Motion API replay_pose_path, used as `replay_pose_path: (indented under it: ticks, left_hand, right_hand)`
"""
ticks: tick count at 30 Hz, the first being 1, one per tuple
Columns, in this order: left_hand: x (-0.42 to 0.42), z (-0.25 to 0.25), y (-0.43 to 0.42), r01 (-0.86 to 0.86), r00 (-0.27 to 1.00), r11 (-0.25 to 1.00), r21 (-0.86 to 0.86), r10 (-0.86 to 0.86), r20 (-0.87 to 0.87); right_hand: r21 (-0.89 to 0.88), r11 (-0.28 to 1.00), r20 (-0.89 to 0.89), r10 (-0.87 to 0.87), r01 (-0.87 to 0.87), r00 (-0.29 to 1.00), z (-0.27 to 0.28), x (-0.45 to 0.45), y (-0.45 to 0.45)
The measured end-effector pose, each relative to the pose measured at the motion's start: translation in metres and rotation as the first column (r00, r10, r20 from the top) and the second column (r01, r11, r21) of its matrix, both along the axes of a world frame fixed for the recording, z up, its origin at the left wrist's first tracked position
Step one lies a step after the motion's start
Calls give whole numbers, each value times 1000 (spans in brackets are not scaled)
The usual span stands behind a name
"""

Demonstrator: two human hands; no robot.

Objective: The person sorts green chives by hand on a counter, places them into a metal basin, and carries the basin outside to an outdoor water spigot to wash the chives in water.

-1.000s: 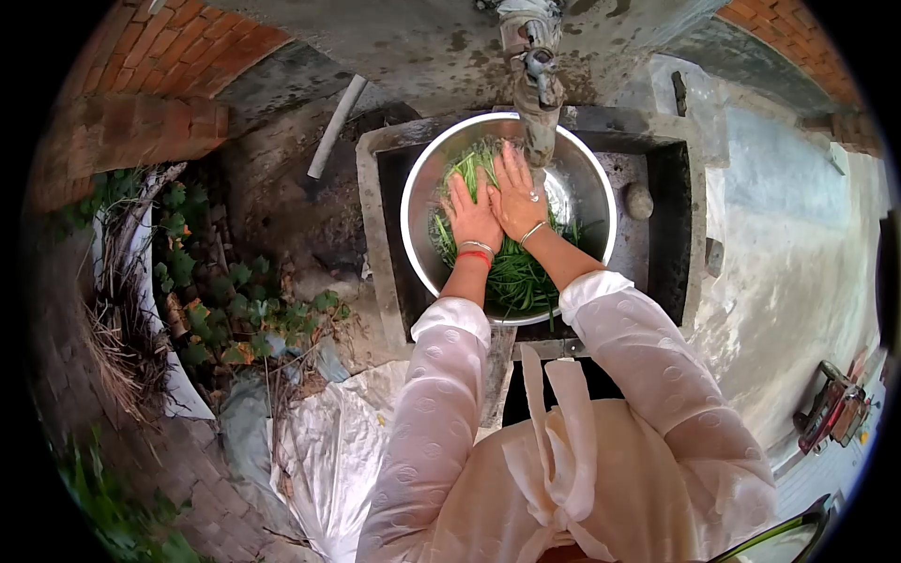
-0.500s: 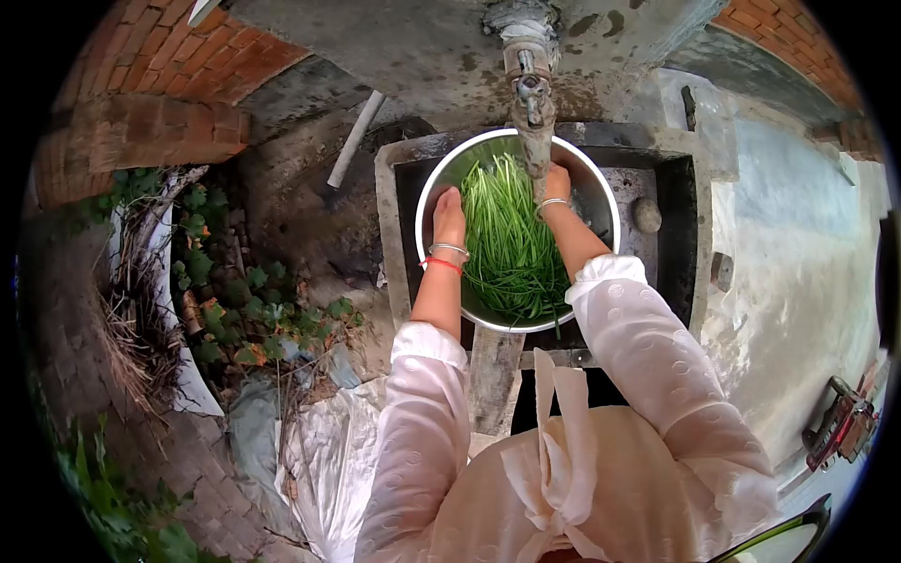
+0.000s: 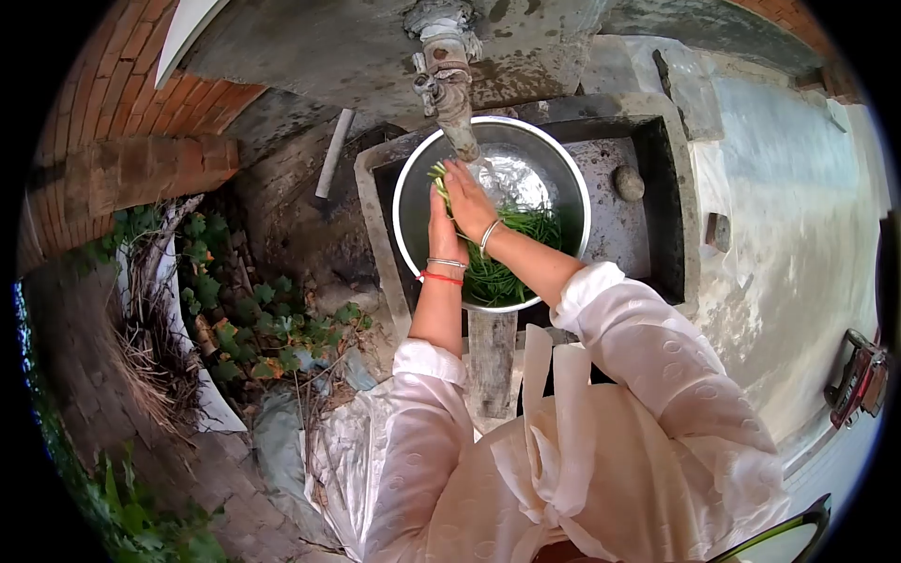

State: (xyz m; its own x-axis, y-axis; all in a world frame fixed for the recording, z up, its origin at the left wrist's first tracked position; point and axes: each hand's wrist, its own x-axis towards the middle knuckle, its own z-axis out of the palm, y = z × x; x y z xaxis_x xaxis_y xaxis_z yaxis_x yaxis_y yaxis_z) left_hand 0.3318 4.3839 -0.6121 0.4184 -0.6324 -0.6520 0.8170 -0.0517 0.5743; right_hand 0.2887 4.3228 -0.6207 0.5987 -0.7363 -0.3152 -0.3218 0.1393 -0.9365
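Long green leaves [image 3: 497, 278] lie in a round metal basin [image 3: 584, 192], which stands in a stone sink. At the basin's left side my left hand [image 3: 445, 230] and my right hand [image 3: 469, 202] press a bunch of the leaves between their palms, and the pale ends stick out above the fingers. Bright water shows in the basin to the right of my hands. The spout of an old tap [image 3: 454, 117] hangs just above my fingertips.
The stone sink [image 3: 690, 225] surrounds the basin, with a round stone [image 3: 629, 183] in its right part. A wooden board [image 3: 491, 361] sticks out below the basin. Leafy plants [image 3: 249, 314] and white sheeting [image 3: 347, 450] are at the left.
My hands were apart on both sides of the leaves half a second ago. Now they are together at the basin's left, around a bunch. The view has also shifted.
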Motion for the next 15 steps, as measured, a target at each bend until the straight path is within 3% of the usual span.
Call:
replay_pose_path:
  ticks: [1, 2, 4, 6, 7, 8, 10, 12, 14, 15]
  left_hand:
    - [1, 5, 3, -69, 993, 996, -50, 64, -101]
    - [-1, 9, 7, -65, 987, 967, -245, 26, -158]
    - [-3, 17, 17, -62, 954, 804, -592, -126, -271]
    - [-11, -2, 7, 85, 996, 985, -150, -81, 30]
    - [-19, 1, 5, 117, 980, 987, -111, -96, 177]
    - [-16, -2, 3, 82, 997, 985, -152, -78, 28]
    - [-3, -15, 1, -10, 959, 975, -220, -52, -277]
    - [5, -52, 13, 23, 939, 822, -570, -214, -271]
    - [-1, -25, 4, 19, 988, 993, -115, -36, -148]
    - [-4, -23, 1, 36, 999, 998, -48, -37, -6]
  right_hand:
    - [-55, 997, -97, 49, -55, 994, 23, -3, 24]
    - [-107, 988, -196, 93, -115, 976, 52, -10, 40]
    - [-138, 987, -195, 54, -82, 979, 61, -15, 31]
    - [-45, 995, -213, 82, -94, 974, -7, -3, -14]
    - [-106, 987, -180, 100, -120, 979, -23, -4, -15]
    - [-168, 975, -148, 118, -143, 982, -38, -6, -15]
    - [-114, 989, -249, 63, -94, 966, 20, -17, 22]
    - [-258, 966, -228, -71, 10, 971, 55, -25, 38]
    - [-341, 940, -275, -65, -34, 959, 10, -17, 16]
    - [-442, 897, -262, -110, -18, 959, -10, -17, -4]
